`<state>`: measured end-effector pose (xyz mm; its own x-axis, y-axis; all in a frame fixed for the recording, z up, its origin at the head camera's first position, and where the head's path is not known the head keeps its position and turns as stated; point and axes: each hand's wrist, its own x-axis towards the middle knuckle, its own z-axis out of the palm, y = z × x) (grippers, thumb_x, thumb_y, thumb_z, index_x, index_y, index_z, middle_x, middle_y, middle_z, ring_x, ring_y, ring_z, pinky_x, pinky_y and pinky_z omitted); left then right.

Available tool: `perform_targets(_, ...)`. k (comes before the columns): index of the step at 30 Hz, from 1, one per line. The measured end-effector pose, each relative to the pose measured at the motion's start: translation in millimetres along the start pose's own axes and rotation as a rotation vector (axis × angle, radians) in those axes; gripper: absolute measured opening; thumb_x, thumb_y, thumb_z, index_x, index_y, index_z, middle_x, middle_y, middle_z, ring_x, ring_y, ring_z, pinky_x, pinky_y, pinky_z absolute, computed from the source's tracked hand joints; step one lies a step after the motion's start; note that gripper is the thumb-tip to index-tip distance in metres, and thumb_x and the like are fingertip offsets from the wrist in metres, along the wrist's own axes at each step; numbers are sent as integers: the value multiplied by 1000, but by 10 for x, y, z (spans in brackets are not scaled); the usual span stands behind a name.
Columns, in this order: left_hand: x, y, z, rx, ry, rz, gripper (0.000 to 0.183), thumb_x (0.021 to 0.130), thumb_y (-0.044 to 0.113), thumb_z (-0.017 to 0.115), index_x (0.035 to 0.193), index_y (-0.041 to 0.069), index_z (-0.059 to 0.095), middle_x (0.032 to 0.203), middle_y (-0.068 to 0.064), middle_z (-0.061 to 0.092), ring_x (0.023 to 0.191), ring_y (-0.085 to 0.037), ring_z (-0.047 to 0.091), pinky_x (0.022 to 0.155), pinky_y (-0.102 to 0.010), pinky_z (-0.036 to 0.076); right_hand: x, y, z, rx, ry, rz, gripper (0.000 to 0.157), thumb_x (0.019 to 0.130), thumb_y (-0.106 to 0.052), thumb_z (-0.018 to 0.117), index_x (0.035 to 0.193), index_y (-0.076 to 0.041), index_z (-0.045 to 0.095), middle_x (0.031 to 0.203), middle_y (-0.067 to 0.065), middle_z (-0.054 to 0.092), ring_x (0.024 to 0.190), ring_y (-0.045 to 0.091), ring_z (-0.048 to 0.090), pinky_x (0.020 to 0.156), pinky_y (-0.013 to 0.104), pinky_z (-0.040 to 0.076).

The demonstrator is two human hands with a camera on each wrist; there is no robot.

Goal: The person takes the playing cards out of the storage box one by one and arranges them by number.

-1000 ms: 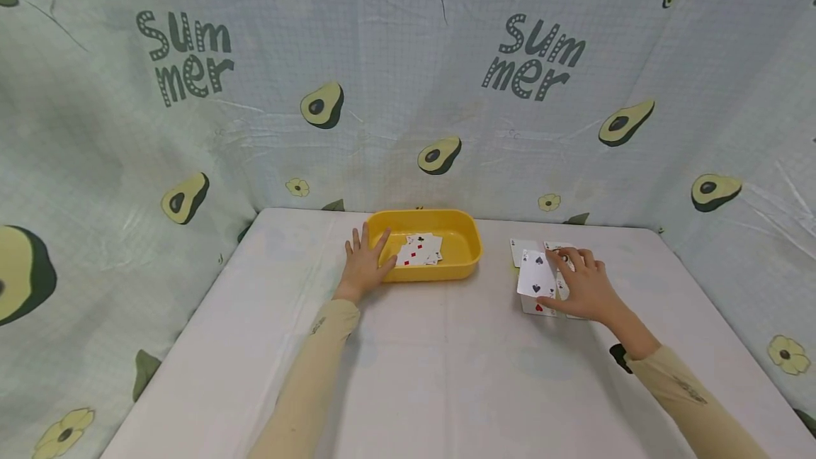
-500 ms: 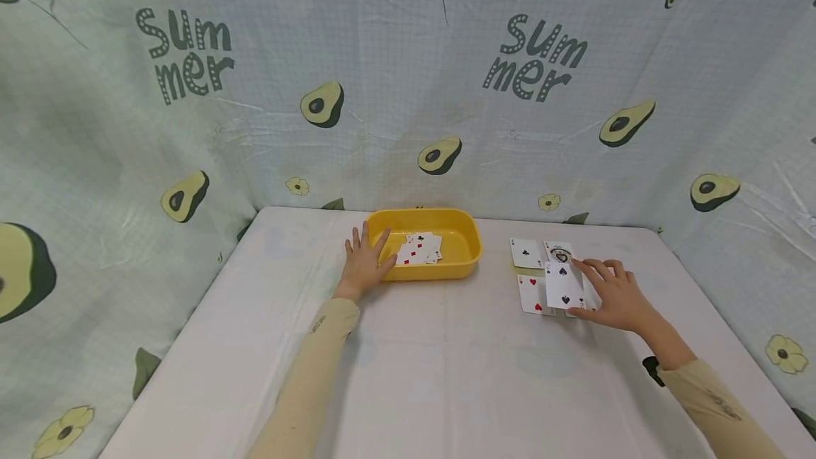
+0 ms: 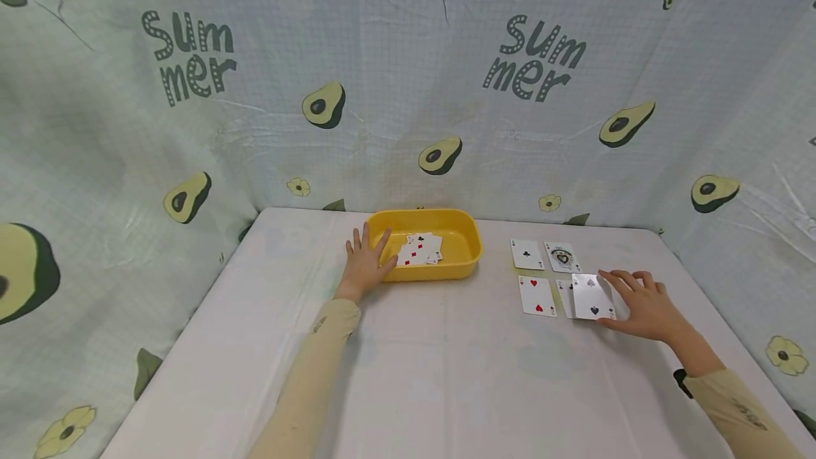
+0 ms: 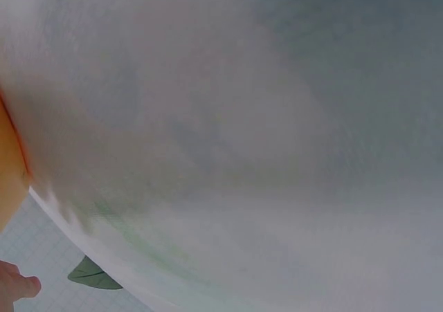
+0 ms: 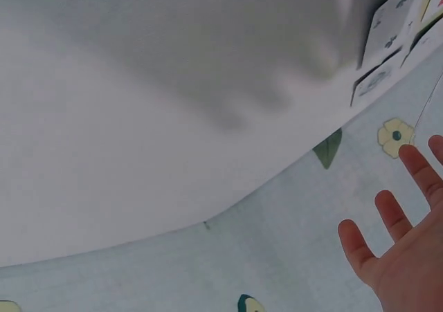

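Note:
My left hand [image 3: 363, 265] rests with spread fingers at the left end of a yellow tray [image 3: 468, 271]. Inside that tray is a loose pile of playing cards [image 3: 417, 250], a diamond card among them. At the right, my right hand [image 3: 645, 309] holds a two of spades [image 3: 591, 296] by its right side, thumb at the lower corner and fingertips at the upper one. The held card overlaps a club card [image 3: 564, 294] and hides most of it. A two of hearts [image 3: 537, 296] lies to the left. Behind are an ace of clubs [image 3: 526, 254] and an ornate ace [image 3: 562, 258].
A white cloth-covered table [image 3: 440, 374] spreads below both hands. Behind it rises a pale curtain [image 3: 382, 55] printed with avocados and lettering. In the left wrist view the table surface fills most of the picture.
My right hand has carried the two of spades rightward, from over the two of hearts to over the club card, uncovering the cards on the left and behind. The left hand stays put.

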<state>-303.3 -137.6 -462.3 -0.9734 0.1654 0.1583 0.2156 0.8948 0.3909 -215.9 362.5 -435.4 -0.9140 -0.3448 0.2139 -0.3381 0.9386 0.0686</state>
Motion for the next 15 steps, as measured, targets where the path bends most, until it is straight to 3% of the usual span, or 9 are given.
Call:
perform_targets(10, -15, -6, 3, 18, 25, 34, 60, 90, 42, 43, 142, 23, 22, 147, -27, 3, 132, -52, 3, 103, -63, 9, -103, 218, 66, 3, -12, 40, 86, 63, -49, 72, 132, -12, 36, 122, 15, 44, 100, 41, 36, 74, 58, 31)
perform_targets(15, -20, -3, -6, 28, 12, 37, 60, 90, 42, 43, 143, 23, 21, 147, -27, 2, 132, -51, 2, 104, -63, 9, -123, 308, 65, 12, -71, 69, 86, 65, -50, 70, 133, -12, 34, 124, 18, 43, 101, 42, 35, 74, 59, 30)
